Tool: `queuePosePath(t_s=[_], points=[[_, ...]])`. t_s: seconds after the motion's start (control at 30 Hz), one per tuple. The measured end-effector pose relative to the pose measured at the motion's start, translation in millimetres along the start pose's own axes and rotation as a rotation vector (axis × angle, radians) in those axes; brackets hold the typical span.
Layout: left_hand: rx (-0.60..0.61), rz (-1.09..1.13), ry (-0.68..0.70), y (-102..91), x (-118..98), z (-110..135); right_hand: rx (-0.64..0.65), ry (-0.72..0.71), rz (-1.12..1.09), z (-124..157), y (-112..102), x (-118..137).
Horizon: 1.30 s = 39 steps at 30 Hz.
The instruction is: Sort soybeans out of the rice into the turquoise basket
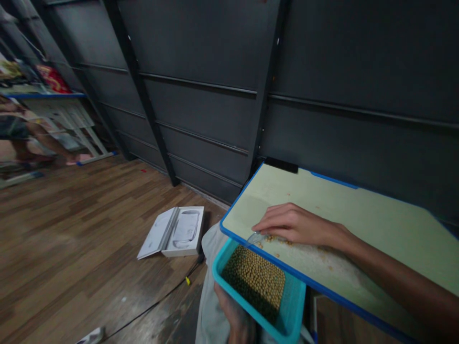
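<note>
With the turquoise basket point(296, 306) as the middle of my clock, I see smooth plastic, softly glossy along the rim, and beans point(260, 272) with smooth, matt skins. At twelve, a clear piece point(253, 238) glints; glass or plastic, I can't tell. At two, the pale tabletop point(358, 224) looks smooth with a faint sheen, its blue edging point(358, 310) plastic-looking. Also at twelve, the dark wall point(201, 110) resembles painted metal, dully shining. At ten sits a smooth white cardboard-like box point(182, 248); at nine, soft matt trouser cloth point(210, 301) and wood-grained, low-gloss flooring point(89, 239).
</note>
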<state>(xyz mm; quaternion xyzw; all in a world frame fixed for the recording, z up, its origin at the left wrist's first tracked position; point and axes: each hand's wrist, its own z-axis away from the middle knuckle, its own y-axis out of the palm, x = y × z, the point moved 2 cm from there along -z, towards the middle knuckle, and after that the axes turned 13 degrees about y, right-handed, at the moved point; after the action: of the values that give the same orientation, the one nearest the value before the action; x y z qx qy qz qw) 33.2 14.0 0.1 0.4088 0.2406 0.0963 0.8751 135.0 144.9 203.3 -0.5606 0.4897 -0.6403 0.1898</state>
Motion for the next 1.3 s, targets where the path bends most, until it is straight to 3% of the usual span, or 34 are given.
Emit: queuePosePath(t_s=[0.3, 0.63, 0.87, 1.0, 1.13, 1.3], points=[[0.091, 0.033, -0.025, 10.0, 1.1, 6.0, 0.047, 0.003, -0.029, 0.9, 4.2, 8.0], [-0.017, -0.08, 0.051, 10.7, -5.0, 9.3, 0.087, 0.009, -0.049, 1.9, 6.3, 19.9], [0.086, 0.047, -0.035, 21.0, -5.0, 11.9, 0.075, -0.006, -0.067, 2.1, 7.1, 24.9], [0.079, 0.022, -0.018, 13.2, -3.2, 8.3, -0.015, 0.031, -0.053, 5.6, 2.8, 25.5], [0.038, 0.015, -0.013, 2.8, 0.9, 2.2, -0.232, 0.253, 0.011, 22.1, 0.3, 17.6], [0.011, -0.076, 0.037, 3.2, -0.2, 1.9, -0.415, 0.462, 0.002, 54.3, 12.8, 4.2]])
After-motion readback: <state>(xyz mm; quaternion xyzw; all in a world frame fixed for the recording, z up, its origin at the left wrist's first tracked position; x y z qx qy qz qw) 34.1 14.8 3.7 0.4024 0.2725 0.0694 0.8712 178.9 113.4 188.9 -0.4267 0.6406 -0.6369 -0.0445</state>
